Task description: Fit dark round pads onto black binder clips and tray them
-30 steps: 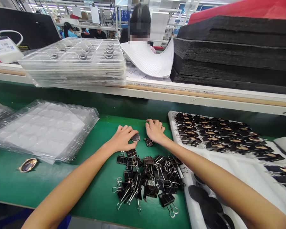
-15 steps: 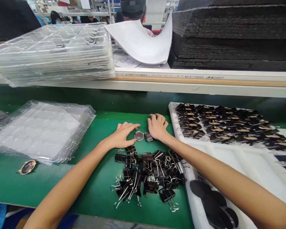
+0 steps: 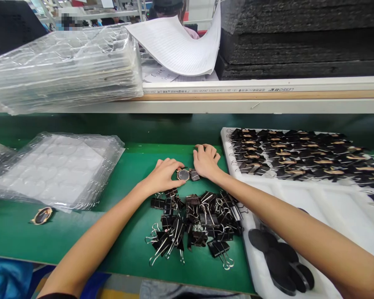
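Observation:
A round gold-rimmed watch case (image 3: 183, 175) with a dark face lies on the green bench. My left hand (image 3: 165, 176) grips it from the left, thumb at the near edge and fingertips at the far edge. A black binder clip (image 3: 194, 175) touches the right side of the case. My right hand (image 3: 206, 161) is closed over the clip's handle end, its other fingers bent; the thumb and handles are hidden underneath. Nearer me lies a loose heap of black binder clips (image 3: 202, 222) with silver handles.
At right, a white foam tray (image 3: 318, 197) bears rows of clipped watch cases (image 3: 286, 153) and a pile of black discs (image 3: 280, 259). Clear plastic trays (image 3: 54, 166) and another watch case (image 3: 43, 216) lie at left. A shelf (image 3: 187, 107) spans the back.
My left fingers have closed in on the watch case. The binder clip now sits against its right side. The whole view has shifted slightly.

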Demonstrator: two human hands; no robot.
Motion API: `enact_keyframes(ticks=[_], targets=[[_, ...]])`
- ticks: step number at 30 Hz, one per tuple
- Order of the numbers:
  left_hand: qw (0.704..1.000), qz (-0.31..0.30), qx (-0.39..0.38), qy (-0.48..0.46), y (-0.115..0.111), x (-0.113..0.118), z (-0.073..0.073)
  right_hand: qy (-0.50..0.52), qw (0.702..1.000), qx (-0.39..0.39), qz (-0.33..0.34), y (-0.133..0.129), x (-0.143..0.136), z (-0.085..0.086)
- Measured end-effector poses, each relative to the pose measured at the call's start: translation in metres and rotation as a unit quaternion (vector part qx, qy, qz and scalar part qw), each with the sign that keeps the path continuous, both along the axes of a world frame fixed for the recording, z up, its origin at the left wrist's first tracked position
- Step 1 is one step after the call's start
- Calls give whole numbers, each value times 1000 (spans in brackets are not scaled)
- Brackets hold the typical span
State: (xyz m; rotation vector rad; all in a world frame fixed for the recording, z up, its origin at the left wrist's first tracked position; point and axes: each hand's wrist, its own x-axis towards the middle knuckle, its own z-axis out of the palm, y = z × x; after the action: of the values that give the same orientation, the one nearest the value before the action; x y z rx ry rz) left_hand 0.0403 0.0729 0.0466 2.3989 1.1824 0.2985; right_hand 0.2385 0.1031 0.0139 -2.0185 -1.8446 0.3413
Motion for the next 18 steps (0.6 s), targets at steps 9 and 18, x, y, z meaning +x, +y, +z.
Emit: enact_keyframes(ticks=[9,18], targets=[[999,-5,-26,-37,0,4,-4,3,1000,-7,-3,1,0,0],[999,31,-25,-24,-3,12,-4,5,1000,-2,-7,2,0,-1]])
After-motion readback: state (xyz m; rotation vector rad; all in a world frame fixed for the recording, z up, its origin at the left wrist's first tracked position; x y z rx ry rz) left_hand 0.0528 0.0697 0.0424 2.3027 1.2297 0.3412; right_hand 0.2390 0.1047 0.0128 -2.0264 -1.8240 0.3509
